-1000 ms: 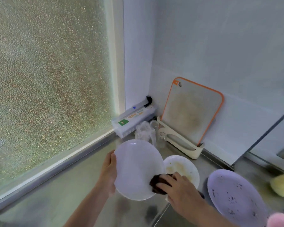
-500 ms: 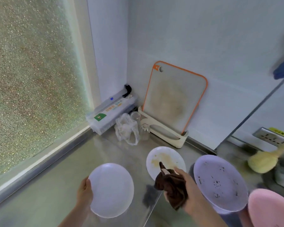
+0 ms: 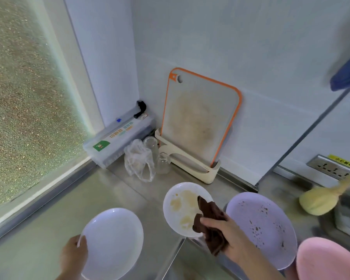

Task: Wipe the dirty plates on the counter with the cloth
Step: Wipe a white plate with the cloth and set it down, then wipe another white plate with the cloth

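Observation:
My left hand (image 3: 74, 254) grips the left rim of a clean white plate (image 3: 115, 242), held low over the steel counter (image 3: 49, 229). My right hand (image 3: 228, 233) is shut on a dark brown cloth (image 3: 210, 221) that hangs over the right edge of a small white plate (image 3: 180, 207) smeared with brownish stains. To the right lies a lilac plate (image 3: 265, 225) speckled with dark crumbs. A pink plate (image 3: 327, 261) shows at the bottom right corner, partly cut off.
An orange-rimmed cutting board (image 3: 198, 118) stands in a cream holder (image 3: 190, 160) against the wall. A film dispenser box (image 3: 117, 140), a crumpled clear bag (image 3: 138, 160) and a glass (image 3: 152, 146) fill the corner. A yellow sponge brush (image 3: 321, 199) and a wall socket (image 3: 333, 168) are at right.
My left hand lowered the white plate from upright down to the left over the counter. My right hand pulled the cloth off it and moved over the stained small plate.

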`<state>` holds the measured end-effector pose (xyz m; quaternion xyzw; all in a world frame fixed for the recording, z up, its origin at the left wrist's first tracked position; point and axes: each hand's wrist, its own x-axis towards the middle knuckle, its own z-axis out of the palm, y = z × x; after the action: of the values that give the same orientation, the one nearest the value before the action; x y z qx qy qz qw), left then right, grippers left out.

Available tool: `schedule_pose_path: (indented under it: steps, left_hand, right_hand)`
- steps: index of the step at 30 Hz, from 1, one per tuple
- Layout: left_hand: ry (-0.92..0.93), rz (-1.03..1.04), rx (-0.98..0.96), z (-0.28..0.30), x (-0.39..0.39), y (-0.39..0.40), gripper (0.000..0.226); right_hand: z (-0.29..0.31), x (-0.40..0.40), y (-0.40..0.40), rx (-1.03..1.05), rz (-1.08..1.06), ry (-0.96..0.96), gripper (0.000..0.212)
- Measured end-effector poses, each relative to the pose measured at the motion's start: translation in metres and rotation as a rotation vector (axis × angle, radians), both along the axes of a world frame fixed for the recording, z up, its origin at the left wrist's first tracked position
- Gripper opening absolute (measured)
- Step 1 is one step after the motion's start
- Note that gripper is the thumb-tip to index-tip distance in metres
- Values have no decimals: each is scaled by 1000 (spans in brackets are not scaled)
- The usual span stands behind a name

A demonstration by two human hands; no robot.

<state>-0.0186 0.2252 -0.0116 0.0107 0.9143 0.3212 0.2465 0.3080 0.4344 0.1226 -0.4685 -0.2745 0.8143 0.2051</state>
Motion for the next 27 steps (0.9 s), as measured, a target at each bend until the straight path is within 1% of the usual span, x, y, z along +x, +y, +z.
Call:
schedule_pose_path:
  steps: [2,4,5,6,7,9,11,13,15,17,19,21,22,25,27]
  left_hand:
    - [17,16,-77,5,1,3,33]
    - [131,57,-89,15,12,14,44]
    - [216,44,-63,24,22,23,49]
    - [271,-1,-16,33,34,35,46]
    - [287,-66,49,40,47,50,38]
    - [202,-189,186,47,73,88,31]
    - [24,-263,239,48,100,128,34]
    - [-137,-284,200,41,127,162,45]
    - [-202,-285,156,28,146,183,53]
    - [-201,-269,94,19,155,193,51]
    - [-173,-245,56,14,159,198,37]
    - [-156,-225,50,14,161,202,19]
    - [-149,-226,51,15,161,203,15]
    - [-138,-243,89,22,161,202,16]
    - [-156,-262,181,37,164,197,16]
  right_hand:
    - [-8,6,15,109,55,-96,65]
    - [-15,13,31,194,84,-164,71]
    - [-15,16,37,233,99,-186,73]
    - [-16,18,44,262,120,-200,75]
    - [-16,21,49,279,140,-213,74]
    - [-16,25,58,299,183,-268,71]
    - [-16,28,66,374,244,-362,70]
    - [-16,30,71,430,311,-427,70]
    - [-18,32,75,457,343,-459,67]
    - [-22,34,79,494,364,-486,58]
    - [-28,39,83,524,359,-491,50]
    - [-32,43,82,535,341,-506,47]
    - [-34,45,81,550,334,-527,47]
    - [-34,50,76,566,322,-553,43]
    - [-30,49,71,573,303,-571,41]
